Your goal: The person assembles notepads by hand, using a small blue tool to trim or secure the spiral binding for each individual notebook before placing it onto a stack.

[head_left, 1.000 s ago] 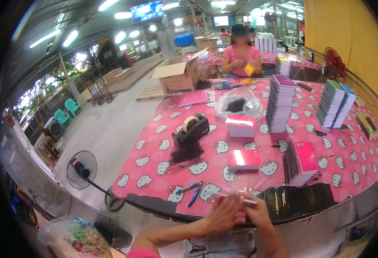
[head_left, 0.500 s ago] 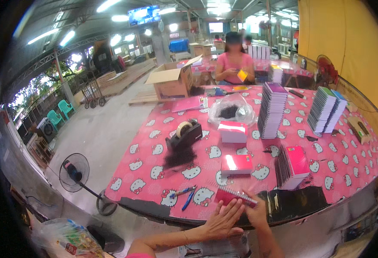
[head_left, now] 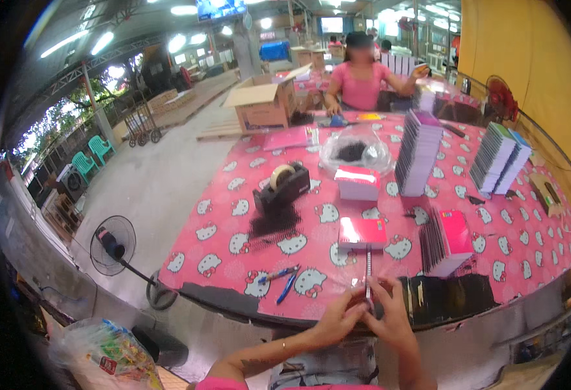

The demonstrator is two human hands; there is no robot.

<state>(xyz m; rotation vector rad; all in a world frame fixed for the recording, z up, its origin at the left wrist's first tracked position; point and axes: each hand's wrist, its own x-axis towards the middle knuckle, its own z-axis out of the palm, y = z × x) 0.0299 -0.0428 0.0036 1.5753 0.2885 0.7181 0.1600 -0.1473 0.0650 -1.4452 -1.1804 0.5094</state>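
Observation:
Both my hands meet at the near edge of the table around a small spiral notebook [head_left: 369, 265], which stands nearly edge-on with its coil showing. My left hand [head_left: 343, 317] pinches it from the left, while the fingers of my right hand [head_left: 391, 313] close on its other side. Just beyond lies a low stack of red-covered pads [head_left: 362, 233], and behind that a second red-topped stack [head_left: 357, 183]. To the right leans a pile of pink spiral notebooks [head_left: 453, 240]. Blue pliers [head_left: 287, 287] and a pen [head_left: 279, 275] lie to the left.
A tape dispenser [head_left: 282, 188] and loose black coils [head_left: 274, 224] sit at left. Farther back are a plastic bag of coils [head_left: 356, 153], tall notebook stacks [head_left: 419, 156] and an open carton [head_left: 263, 107]. A person [head_left: 361, 81] works across the table; a fan [head_left: 112, 244] stands left.
The notebook has turned from lying tilted with its red cover up to edge-on, and my left palm has left its cover. The person opposite has reached an arm out to the right.

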